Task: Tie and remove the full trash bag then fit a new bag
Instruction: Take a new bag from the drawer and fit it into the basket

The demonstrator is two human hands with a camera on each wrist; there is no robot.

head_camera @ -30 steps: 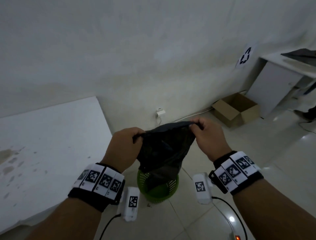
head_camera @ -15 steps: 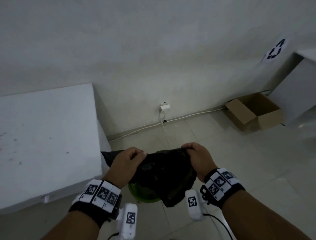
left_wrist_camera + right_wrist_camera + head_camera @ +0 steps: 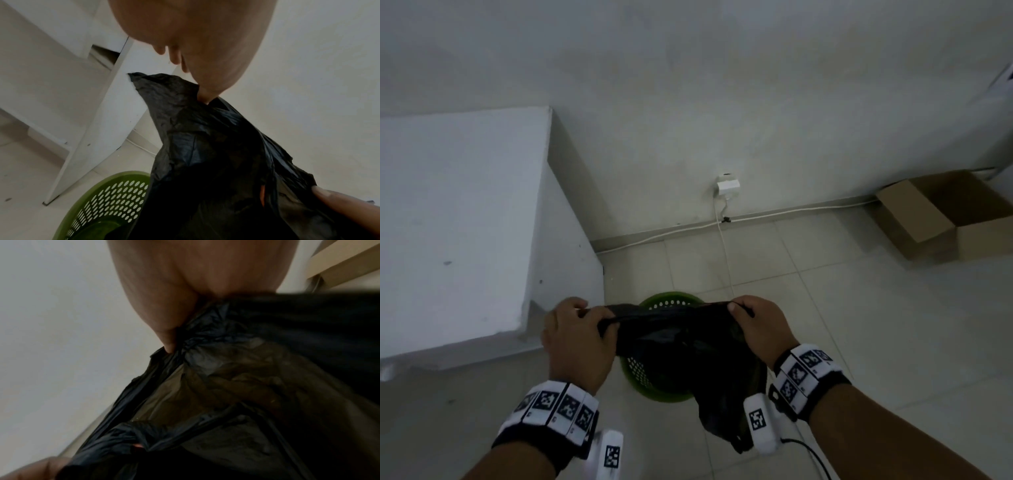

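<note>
A black trash bag [image 3: 688, 356] hangs stretched between my two hands, directly above a round green perforated bin [image 3: 671, 301] on the floor. My left hand [image 3: 575, 329] pinches the bag's rim at its left end, and my right hand [image 3: 753, 322] pinches the rim at the right end. The bag's body sags over the bin and past its near right side. In the left wrist view the black bag [image 3: 216, 162] drops from my fingertips toward the green bin [image 3: 107, 203]. The right wrist view is filled by crumpled black plastic [image 3: 236, 386] under my thumb.
A white cabinet [image 3: 458, 222] stands at the left, its corner close to my left hand. An open cardboard box [image 3: 945, 216] sits on the tiled floor at the right by the wall. A white plug [image 3: 727, 186] and cable run along the wall's base.
Both hands have come down with the bag toward the bin, and my view has tilted down to the floor. The bag's mouth stays stretched between them.
</note>
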